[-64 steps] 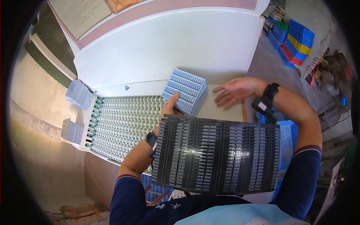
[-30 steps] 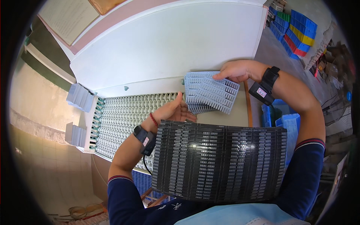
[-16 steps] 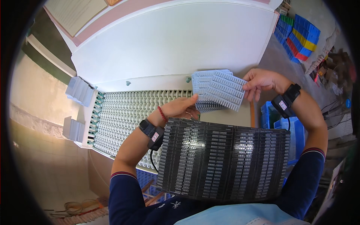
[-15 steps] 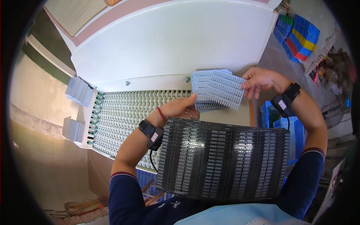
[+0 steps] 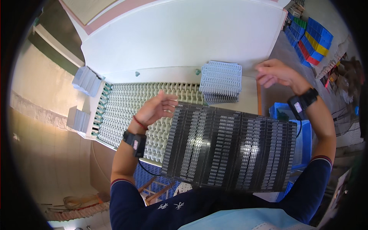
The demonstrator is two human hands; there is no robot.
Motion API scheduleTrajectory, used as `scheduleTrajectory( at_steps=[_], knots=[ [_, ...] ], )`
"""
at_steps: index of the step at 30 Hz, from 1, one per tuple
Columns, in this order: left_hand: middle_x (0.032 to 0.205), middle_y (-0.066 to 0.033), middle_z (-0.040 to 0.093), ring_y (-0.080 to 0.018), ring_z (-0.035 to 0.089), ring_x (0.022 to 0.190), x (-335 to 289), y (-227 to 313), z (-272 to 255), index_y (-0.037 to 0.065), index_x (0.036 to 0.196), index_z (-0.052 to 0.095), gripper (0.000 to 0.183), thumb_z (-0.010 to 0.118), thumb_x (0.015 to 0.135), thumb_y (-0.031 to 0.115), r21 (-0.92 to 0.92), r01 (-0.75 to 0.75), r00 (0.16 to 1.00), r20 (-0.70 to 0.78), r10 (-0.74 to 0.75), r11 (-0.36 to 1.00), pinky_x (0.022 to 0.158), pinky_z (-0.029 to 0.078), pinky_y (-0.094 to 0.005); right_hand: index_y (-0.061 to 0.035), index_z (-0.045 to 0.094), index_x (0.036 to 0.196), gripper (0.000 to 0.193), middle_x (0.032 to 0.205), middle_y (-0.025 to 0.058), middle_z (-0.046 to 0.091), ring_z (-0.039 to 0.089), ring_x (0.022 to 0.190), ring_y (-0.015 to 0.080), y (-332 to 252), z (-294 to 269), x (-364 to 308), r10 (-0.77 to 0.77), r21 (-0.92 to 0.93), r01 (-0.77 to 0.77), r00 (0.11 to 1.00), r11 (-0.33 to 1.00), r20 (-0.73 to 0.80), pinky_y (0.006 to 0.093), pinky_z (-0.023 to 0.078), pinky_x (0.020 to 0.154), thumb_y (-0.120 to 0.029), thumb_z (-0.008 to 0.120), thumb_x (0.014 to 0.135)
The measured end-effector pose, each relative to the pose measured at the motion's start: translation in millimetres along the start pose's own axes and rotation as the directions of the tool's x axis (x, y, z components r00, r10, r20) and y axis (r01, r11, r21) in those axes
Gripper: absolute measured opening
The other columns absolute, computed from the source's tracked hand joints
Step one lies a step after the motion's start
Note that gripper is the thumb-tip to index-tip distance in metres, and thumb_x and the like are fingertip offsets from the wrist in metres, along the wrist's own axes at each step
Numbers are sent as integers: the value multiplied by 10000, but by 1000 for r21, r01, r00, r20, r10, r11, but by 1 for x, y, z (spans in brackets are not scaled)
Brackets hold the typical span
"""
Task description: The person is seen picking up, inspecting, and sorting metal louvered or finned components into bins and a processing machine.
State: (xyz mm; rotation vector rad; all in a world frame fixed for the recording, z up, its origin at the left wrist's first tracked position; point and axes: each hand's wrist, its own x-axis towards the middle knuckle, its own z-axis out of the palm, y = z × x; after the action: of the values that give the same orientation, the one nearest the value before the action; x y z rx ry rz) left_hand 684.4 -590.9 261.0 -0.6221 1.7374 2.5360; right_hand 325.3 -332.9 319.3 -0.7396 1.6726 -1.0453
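A stack of light-blue slotted plastic plates (image 5: 221, 78) sits at the back, right of a long bed of pale green-white looped links (image 5: 142, 101). My right hand (image 5: 278, 74) is to the right of that stack, apart from it, its fingers loosely bent with nothing visible in them. Over the bed, my left hand (image 5: 155, 109) has its fingers spread and holds nothing. Its fingertips come close to the upper left corner of a large black ribbed panel (image 5: 230, 147). This panel, covered in columns of small pale markings, lies in front of my body and hides part of the bed.
Grey stacked plates stand in two groups, one upper (image 5: 86, 81) and one lower (image 5: 78, 119), at the bed's left end. A white board (image 5: 180, 38) rises behind. Blue bins (image 5: 303, 142) stand at right; coloured crates (image 5: 314, 40) are farther back. Cables run from both wristbands.
The light-blue plates my right hand was fingering now lie squared on the stack, released. Both hands have pulled away from it, the left toward the left and the right upward to the right.
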Motion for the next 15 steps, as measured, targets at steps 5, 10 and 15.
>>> scheduleTrajectory(
  at_steps=[5,10,15],
  knots=[
    [1050,-162,574,-255,589,886,-79,2,-26,-20,1171,469,586,275,930,477,-38,-159,986,-62,156,987,776,485,-393,-7,498,1162,450,952,109,613,605,737,141,15,-26,-88,-125,-41,119,959,992,-254,247,510,599,-326,569,851],
    [1010,-133,599,-236,583,815,-106,7,-48,-1,1096,522,502,327,933,432,-236,-440,897,-163,411,866,738,469,-363,-10,403,1285,450,1293,97,451,452,1149,191,115,-39,-271,-254,-23,362,605,932,-755,309,344,952,-245,476,908],
    [954,-106,605,-204,521,754,-116,14,-47,7,1042,544,421,391,919,380,-600,-544,796,-149,586,587,662,413,-302,-14,467,1215,377,984,102,540,497,823,141,140,144,-380,-355,-201,439,303,876,-884,252,395,680,-241,449,915]
  ],
)
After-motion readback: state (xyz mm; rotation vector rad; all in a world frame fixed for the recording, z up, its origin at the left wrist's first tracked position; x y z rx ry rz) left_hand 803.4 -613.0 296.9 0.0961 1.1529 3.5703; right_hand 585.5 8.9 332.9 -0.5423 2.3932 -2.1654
